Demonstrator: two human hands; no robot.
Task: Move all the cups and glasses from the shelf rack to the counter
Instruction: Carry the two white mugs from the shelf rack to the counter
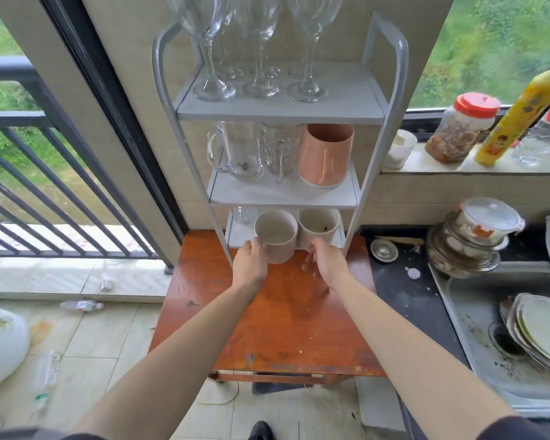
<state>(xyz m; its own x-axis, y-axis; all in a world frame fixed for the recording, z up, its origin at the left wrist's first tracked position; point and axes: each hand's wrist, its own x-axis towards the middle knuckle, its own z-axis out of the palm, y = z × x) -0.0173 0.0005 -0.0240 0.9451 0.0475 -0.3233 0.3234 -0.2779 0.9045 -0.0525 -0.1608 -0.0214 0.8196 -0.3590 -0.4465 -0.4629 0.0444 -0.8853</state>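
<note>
Presently: two cream ceramic mugs, one [276, 236] wrapped in the left hand [251, 263] at the grey three-tier metal rack's [391, 90] bottom front, its twin [318, 227] at 3 o'clock, right hand [326, 260] closing on it. Middle tier: glass mugs [235, 150], copper cup [326, 154]. Top: stemmed wine glasses [258, 42].

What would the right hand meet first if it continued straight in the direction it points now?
Most likely the right white cup on the bottom shelf: the right hand points toward it. Whether the fingers already touch it is unclear.

Cream mugs [276, 235], copper-pink cup [326, 154], pale grey rack [280, 111], reddish-brown table [286, 319]
</note>
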